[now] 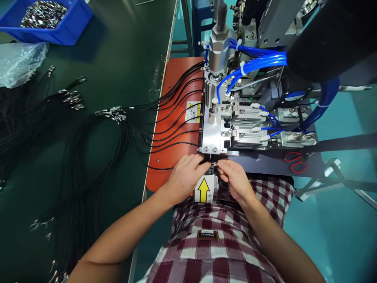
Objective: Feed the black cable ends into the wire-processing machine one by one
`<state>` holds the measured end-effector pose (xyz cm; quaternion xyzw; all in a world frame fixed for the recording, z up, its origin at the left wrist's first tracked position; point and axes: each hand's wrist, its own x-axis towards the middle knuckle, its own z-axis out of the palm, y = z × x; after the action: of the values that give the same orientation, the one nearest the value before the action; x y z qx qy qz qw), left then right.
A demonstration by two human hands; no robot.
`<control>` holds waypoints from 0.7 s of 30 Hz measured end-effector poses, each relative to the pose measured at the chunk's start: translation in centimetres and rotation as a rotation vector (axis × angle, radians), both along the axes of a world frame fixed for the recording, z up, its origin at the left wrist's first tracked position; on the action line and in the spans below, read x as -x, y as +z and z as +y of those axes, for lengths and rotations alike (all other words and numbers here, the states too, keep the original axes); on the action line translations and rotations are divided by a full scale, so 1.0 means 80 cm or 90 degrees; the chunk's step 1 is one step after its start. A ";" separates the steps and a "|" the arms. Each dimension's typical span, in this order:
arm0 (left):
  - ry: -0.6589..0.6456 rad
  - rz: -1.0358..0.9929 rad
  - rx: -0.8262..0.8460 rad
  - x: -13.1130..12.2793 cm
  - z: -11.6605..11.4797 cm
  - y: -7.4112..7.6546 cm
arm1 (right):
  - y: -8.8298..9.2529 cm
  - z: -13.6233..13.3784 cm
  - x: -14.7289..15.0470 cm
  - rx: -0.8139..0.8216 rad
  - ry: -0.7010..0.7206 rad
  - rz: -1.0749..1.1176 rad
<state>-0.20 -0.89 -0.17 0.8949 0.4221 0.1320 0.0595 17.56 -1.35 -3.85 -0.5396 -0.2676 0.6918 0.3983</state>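
My left hand (185,177) is closed around the end of a thin black cable (160,168) at the near edge of the machine (209,135). Thumb and fingertip of my right hand (235,179) pinch a small metal connector (215,164), which meets the cable end between my two hands. Both hands are just above a plate with a yellow arrow label (204,190). Several more black cables (173,135) run across the red-orange panel (165,181) into the machine's left side. My fingers hide part of the connector.
On the dark green table (132,47) lie bundles of black cables with metal ends (113,113). A blue bin (70,27) of small metal parts and a clear plastic bag (22,63) are at the far left. Red-handled scissors (296,161) lie right; blue air hoses (262,61) arch above.
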 end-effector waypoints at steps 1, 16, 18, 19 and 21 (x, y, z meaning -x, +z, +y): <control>0.003 0.015 -0.025 -0.002 -0.002 0.002 | 0.000 -0.001 -0.001 -0.013 -0.002 -0.009; 0.019 -0.024 0.008 -0.006 -0.011 -0.005 | 0.000 0.000 -0.003 -0.068 0.015 -0.053; 0.019 -0.029 0.012 -0.006 -0.011 -0.006 | -0.001 0.002 -0.004 -0.004 0.017 0.029; 0.020 -0.030 0.017 -0.006 -0.011 -0.006 | -0.002 0.002 -0.004 0.027 0.022 0.064; 0.025 -0.028 0.028 -0.007 -0.011 -0.006 | -0.002 0.001 -0.004 0.051 0.031 0.082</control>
<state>0.33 -1.80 -0.67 0.8820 0.4407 0.1434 0.0858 17.89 -1.27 -4.05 -0.5030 -0.2264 0.7447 0.3759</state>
